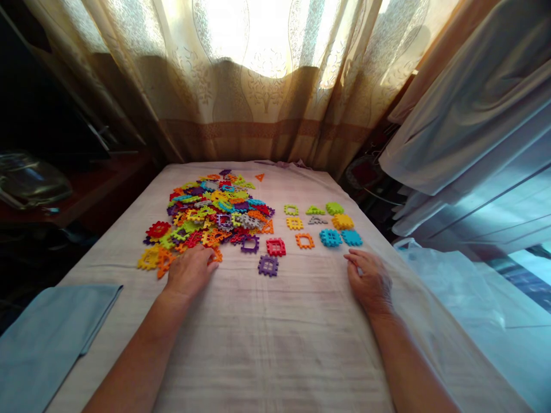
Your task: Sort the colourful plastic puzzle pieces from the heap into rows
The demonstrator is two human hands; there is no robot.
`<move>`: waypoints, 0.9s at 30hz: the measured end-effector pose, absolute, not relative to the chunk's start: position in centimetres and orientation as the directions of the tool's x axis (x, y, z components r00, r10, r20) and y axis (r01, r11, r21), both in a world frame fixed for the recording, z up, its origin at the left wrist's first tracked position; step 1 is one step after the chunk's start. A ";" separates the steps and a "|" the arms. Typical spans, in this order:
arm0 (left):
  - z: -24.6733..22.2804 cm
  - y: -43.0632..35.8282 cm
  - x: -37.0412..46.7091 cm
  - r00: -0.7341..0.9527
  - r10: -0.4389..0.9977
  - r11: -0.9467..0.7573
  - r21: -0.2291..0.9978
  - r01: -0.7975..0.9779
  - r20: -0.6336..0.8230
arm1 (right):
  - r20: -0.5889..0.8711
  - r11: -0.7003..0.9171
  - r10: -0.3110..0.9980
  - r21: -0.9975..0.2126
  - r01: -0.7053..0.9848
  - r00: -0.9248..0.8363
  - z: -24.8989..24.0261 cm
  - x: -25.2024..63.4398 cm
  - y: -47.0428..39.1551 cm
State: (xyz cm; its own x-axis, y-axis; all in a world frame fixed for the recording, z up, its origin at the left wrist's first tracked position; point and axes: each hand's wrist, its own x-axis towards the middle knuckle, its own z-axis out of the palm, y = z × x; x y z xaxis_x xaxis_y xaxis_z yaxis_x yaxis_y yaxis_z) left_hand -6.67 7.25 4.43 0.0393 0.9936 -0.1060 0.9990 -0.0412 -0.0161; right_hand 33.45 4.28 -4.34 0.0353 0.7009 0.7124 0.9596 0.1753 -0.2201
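Building pieces (224,203) of coloured plastic lie heaped before us on the left half of the cloth-covered desk (271,344), with others set out to the right of the heap. We have our left hand (191,271) at the near edge of the heap, its fingers bent down over an orange piece (217,255); we cannot tell whether they grip it. Our right hand (370,281) rests on the cloth with its fingers loosely spread, just short of a solid blue piece (352,238). Beside that one we see a blue window piece (330,238), and behind them a yellow piece (342,222) and a solid lime piece (334,207). Further left, between our hands, lie an orange frame (305,235), a red window piece (276,247) and, nearest us, a purple window piece (268,265). A small orange triangle (259,177) sits apart beyond the heap. To our left we have a folded blue cloth (60,321), and a patterned curtain (267,97) hangs behind the desk.
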 end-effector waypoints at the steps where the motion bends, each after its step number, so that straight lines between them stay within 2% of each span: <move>1: 4.5 7.2 -6.5 0.050 0.993 -0.052 -0.018 0.998 -0.112 | 0.716 0.181 0.697 -0.224 0.958 0.036 -4.3 33.4 4.3; 5: 4.5 7.0 -6.2 0.110 0.992 -0.111 -0.013 0.994 -0.066 | 0.694 0.189 0.718 -0.263 0.946 0.050 -3.7 32.7 4.2; 9: 3.9 7.0 -5.8 0.115 0.987 -0.122 0.060 0.991 0.112 | 0.638 0.199 0.769 -0.310 0.930 0.048 -3.0 31.5 4.0; 11: 3.8 7.0 -5.4 0.094 0.968 -0.146 0.218 0.965 0.234 | 0.635 0.215 0.771 -0.327 0.920 0.045 -2.7 30.7 3.9; 13: 3.7 6.9 -4.7 0.066 0.960 -0.194 0.480 0.856 0.272 | 0.639 0.244 0.769 -0.339 0.908 0.032 -2.4 29.5 3.7; 15: 3.6 6.7 -3.7 0.063 0.982 -0.177 0.762 0.623 0.177 | 0.633 0.296 0.774 -0.353 0.888 -0.006 -1.8 27.8 3.4; 17: 3.4 6.4 -2.6 0.079 0.997 -0.053 0.932 0.358 0.026 | 0.615 0.378 0.785 -0.372 0.848 -0.080 -1.1 25.7 3.1; 19: 3.0 6.1 -1.5 0.081 0.992 0.084 0.979 0.188 -0.101 | 0.600 0.470 0.781 -0.385 0.795 -0.171 -0.3 23.5 2.7; 21: 2.6 5.8 -0.7 0.086 0.980 0.171 0.979 0.115 -0.181 | 0.588 0.535 0.770 -0.382 0.754 -0.248 0.6 21.5 2.5; 27: 1.6 5.0 0.5 0.175 0.956 0.220 0.971 0.097 -0.234 | 0.512 0.568 0.784 -0.362 0.739 -0.352 1.8 18.8 3.2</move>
State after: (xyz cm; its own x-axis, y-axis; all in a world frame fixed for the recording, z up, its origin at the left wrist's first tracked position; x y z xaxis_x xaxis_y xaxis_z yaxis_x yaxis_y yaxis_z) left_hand 0.47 5.03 1.60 0.1752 0.9564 -0.2338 0.0966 0.2196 0.9708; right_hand 18.79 3.17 1.82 -0.3516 0.7840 0.5116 0.7394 0.5678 -0.3618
